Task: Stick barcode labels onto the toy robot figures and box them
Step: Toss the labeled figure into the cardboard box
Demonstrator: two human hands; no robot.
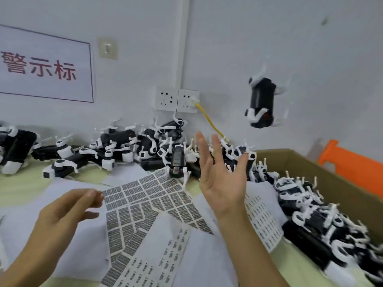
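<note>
Released, the right hand (pixel 222 177) is raised palm-up with fingers spread and straight, its grip on nothing. At about one o'clock from it, a black-and-white toy robot figure (pixel 262 102) is in mid-air against the wall, blurred, touching neither hand. Left hand (pixel 68 206), at about eight o'clock from the right one, has its fingers loosely curled and holds nothing; its fingertips lie just beside the left edge of the barcode label sheets (pixel 149 201), which are fanned across white paper on the bench (pixel 24 189). More label sheets run under the right forearm towards the cardboard box (pixel 323 168) at three o'clock. That box holds a heap of figures (pixel 310 216) reaching close to its near edge. Along the bench's far edge, from nine to twelve o'clock, a pile of figures (pixel 116 148) lies against the wall. Open room lies above the sheets, between the two hands.
</note>
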